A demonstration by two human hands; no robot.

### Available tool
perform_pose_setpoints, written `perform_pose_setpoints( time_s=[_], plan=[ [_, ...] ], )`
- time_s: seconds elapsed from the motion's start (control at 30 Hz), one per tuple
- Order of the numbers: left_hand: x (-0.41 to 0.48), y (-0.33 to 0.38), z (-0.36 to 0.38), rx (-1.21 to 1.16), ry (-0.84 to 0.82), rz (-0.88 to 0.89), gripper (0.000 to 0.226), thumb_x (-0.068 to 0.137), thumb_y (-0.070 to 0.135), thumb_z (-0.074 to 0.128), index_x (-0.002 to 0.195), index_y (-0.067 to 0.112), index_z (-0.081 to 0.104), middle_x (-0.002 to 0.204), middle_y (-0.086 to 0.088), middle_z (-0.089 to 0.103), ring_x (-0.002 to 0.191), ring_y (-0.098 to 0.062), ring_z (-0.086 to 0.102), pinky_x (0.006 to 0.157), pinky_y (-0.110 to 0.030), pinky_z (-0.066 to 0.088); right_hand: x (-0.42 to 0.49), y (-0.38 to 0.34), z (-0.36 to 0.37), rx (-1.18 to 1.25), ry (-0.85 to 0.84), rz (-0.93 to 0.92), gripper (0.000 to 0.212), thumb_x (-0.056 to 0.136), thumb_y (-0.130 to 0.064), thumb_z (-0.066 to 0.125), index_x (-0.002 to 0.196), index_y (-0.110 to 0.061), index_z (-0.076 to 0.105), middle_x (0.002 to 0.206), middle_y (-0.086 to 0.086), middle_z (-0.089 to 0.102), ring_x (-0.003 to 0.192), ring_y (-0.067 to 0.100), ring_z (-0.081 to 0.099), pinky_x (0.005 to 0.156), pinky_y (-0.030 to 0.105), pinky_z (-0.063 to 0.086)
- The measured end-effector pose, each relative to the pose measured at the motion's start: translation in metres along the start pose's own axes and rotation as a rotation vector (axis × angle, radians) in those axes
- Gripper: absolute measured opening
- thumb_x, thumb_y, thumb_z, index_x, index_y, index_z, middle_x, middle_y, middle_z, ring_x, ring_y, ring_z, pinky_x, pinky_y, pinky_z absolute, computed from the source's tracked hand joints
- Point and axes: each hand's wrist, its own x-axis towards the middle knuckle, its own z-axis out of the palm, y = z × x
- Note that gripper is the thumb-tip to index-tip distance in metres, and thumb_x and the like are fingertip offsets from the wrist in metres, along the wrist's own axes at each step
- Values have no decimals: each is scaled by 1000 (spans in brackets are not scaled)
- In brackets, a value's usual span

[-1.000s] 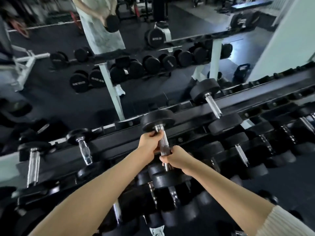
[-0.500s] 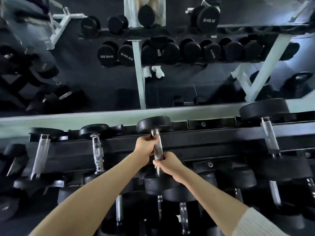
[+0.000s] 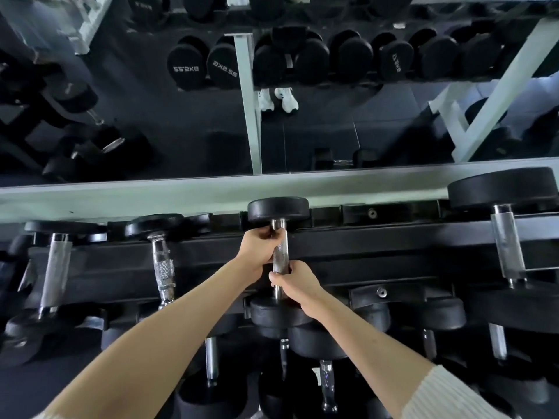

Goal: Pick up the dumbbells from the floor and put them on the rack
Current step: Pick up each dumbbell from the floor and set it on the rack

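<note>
A black dumbbell (image 3: pixel 278 209) with a knurled steel handle lies across the top tier of the black rack (image 3: pixel 363 246), its far head against the mirror ledge and its near head over the front rail. My left hand (image 3: pixel 258 247) grips the upper part of the handle. My right hand (image 3: pixel 295 281) grips the lower part, just above the near head. Both hands are closed on the handle.
Other dumbbells rest on the top tier: two to the left (image 3: pixel 163 264) and a large one at the right (image 3: pixel 508 246). Lower tiers hold several more (image 3: pixel 317 343). A mirror behind the rack reflects dumbbells, white rack posts (image 3: pixel 248 101) and white shoes.
The view has tilted down and squared up to the rack. The dumbbell has settled lower onto the top tier, both hands still on its handle.
</note>
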Motion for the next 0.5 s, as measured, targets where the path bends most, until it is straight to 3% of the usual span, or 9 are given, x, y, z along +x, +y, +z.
perform_pose_setpoints(
  time_s=[0.13, 0.3, 0.4, 0.5],
  plan=[
    [1, -1, -3, 41, -23, 25, 13, 90, 16, 62, 78, 17, 67, 93, -14, 66, 87, -27, 63, 92, -49, 54, -1, 0, 3, 7, 30, -2, 16, 77, -31, 59, 87, -17, 61, 96, 8, 74, 71, 18, 57, 79, 39, 54],
    [1, -3, -6, 74, -27, 53, 12, 91, 21, 60, 80, 19, 65, 100, -18, 68, 95, -31, 65, 91, -46, 55, -1, -2, 7, -34, 52, -10, 18, 79, -31, 59, 91, -17, 61, 94, 4, 74, 75, 16, 61, 69, 29, 49],
    [-1, -1, -9, 138, -58, 85, 10, 92, 22, 58, 86, 18, 65, 90, -9, 67, 92, -26, 65, 86, -40, 57, -6, -5, 5, -49, 50, -4, 22, 76, -29, 59, 92, -15, 61, 92, 5, 73, 72, 17, 58, 67, 31, 47],
    [-6, 1, -11, 268, -79, 113, 17, 92, 23, 58, 98, 11, 68, 89, -10, 67, 87, -27, 65, 85, -45, 57, -18, -8, 0, -92, 138, -36, 30, 80, -35, 59, 103, -16, 61, 91, 0, 68, 83, 18, 62, 72, 30, 48]
  ],
)
